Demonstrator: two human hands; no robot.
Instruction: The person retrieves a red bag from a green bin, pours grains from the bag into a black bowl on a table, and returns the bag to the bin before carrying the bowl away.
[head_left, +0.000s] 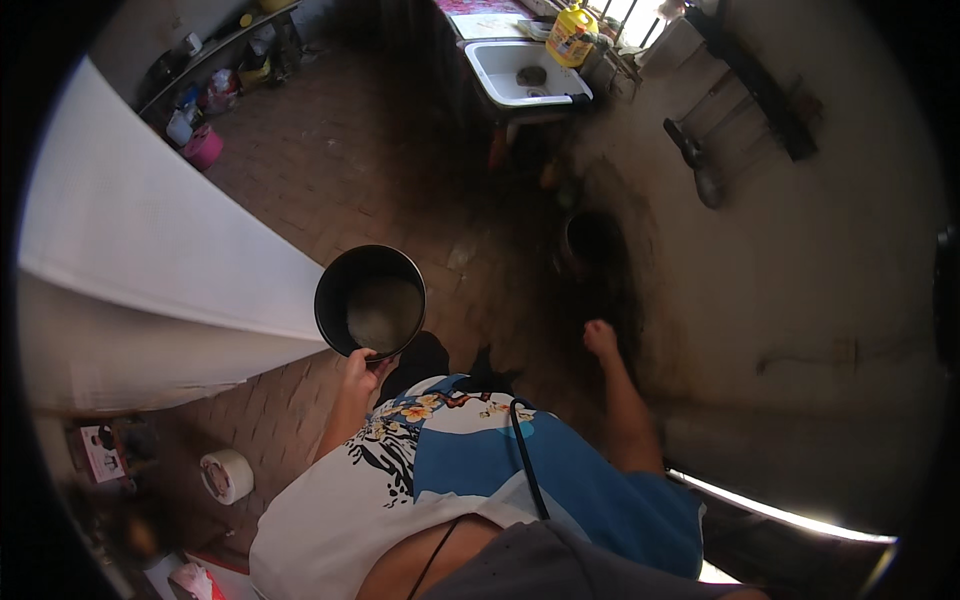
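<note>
A dark round pot point(338, 283) with something pale and cloudy in its bottom hangs in front of me, left of the middle. My left hand point(365, 370) grips its near rim, with the thumb over the edge. The kind of the pale contents cannot be told. Over on the right, my right hand point(601, 339) is held out low with its fingers curled in, and nothing shows in it. Close beyond that hand, in deep shadow by the wall, stands a dark bucket-like container point(583, 245).
A white sink point(484, 75) with a yellow jug point(571, 36) beside it stands ahead. Ladle-like utensils point(697, 165) hang on the right wall. A white curtain or sheet point(165, 215) fills the left side. A pink container point(203, 147) and a pale round tub point(227, 477) are on the brick floor.
</note>
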